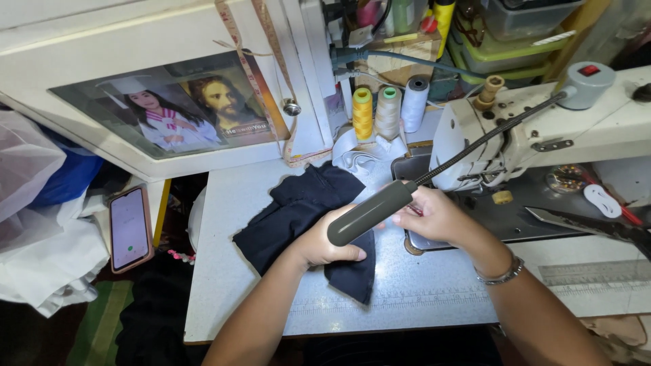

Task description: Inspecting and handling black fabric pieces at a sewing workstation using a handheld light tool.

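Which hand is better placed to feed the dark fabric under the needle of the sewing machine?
The right hand, probably. It already rests near the needle area of the sewing machine. The left hand lies farther away on the dark fabric, partly behind the lamp head.

A black cloth (298, 210) is lying on the pale grey table (224, 271). Beside the white sewing machine (542, 129), spools are standing in yellow (363, 112), beige (388, 112) and white (414, 102). The lamp head (369, 213) is showing dark grey. A silver bracelet (500, 276) is glinting, and the phone case (130, 229) is showing reddish brown.
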